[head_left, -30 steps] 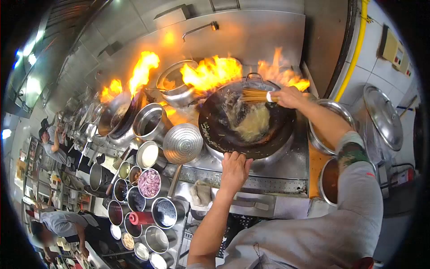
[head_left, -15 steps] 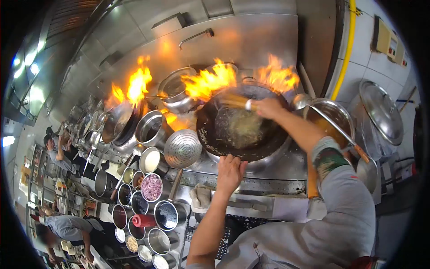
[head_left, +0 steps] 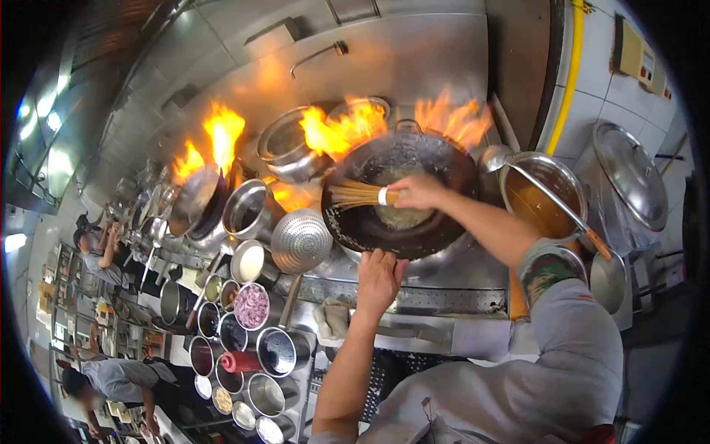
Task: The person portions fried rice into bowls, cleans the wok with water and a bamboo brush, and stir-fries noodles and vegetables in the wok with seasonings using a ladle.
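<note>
My right hand is closed round the white-banded end of a bamboo brush. The bristles point left, over the left inner side of a big dark wok. Cloudy liquid lies in the bottom of the wok, partly behind my right hand and forearm. At the wok's near rim, my left hand grips the edge with its fingers close together; what lies between fingers and rim is hidden. Flames rise behind the wok.
A perforated strainer and several metal pots, one with chopped purple onion, stand to the left. A ladle rests across a pot of brown liquid at right. Two people work at far left, one bent over.
My right hand has moved left and down with the brush, from the wok's far right to its left side. The ladle has come into view on the right pot. My left hand stays at the rim.
</note>
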Demonstrator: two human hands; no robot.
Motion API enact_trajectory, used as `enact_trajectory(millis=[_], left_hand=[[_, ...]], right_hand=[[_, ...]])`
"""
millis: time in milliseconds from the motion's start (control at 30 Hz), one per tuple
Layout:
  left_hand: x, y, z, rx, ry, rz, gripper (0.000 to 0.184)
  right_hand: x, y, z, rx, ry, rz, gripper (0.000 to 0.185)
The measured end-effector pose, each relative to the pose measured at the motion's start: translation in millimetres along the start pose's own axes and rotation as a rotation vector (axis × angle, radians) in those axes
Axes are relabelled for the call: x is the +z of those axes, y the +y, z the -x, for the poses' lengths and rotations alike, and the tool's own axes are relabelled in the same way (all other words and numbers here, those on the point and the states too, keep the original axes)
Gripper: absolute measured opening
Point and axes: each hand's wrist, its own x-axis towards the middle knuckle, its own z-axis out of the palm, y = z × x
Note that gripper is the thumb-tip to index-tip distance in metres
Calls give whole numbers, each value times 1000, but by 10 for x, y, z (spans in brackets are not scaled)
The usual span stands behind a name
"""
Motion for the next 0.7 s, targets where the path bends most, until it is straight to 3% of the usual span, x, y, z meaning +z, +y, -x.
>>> enact_trajectory(millis=[33, 67, 100, 167, 233, 300, 367, 433, 533, 633, 700], left_hand=[[9, -5, -3, -11, 5, -2, 22], [9, -10, -18, -22, 10, -5, 22], [3, -23, -29, -24, 7, -7, 22], [24, -46, -6, -1, 19, 17, 21], [4, -99, 17, 6, -3, 26, 21], [-25, -97, -10, -7, -20, 8, 21], [-11, -97, 16, -43, -47, -24, 21], [-28, -76, 41, -69, -50, -37, 21], [-53, -32, 95, -92, -52, -37, 21], [-38, 55, 85, -55, 49, -8, 22], [-170, 152, 126, -125, -32, -8, 33]], right_hand=[[-202, 46, 17, -75, -77, 28, 57], [-223, 142, -60, -12, -74, -46, 54], [-488, -192, 2, 228, -103, -229, 50], [-281, -223, -159, 344, 14, -508, 49], [-10, -385, -184, 352, -87, -566, 49], [-53, -542, 68, 287, -211, -471, 49], [-565, -870, 653, 216, -386, -306, 50], [-794, -734, 888, -64, -299, 105, 51], [-1116, -962, 1215, 91, -263, 7, 54], [-874, -984, 1311, 2, -184, 12, 49], [-773, -808, 1152, 50, -257, 156, 45]])
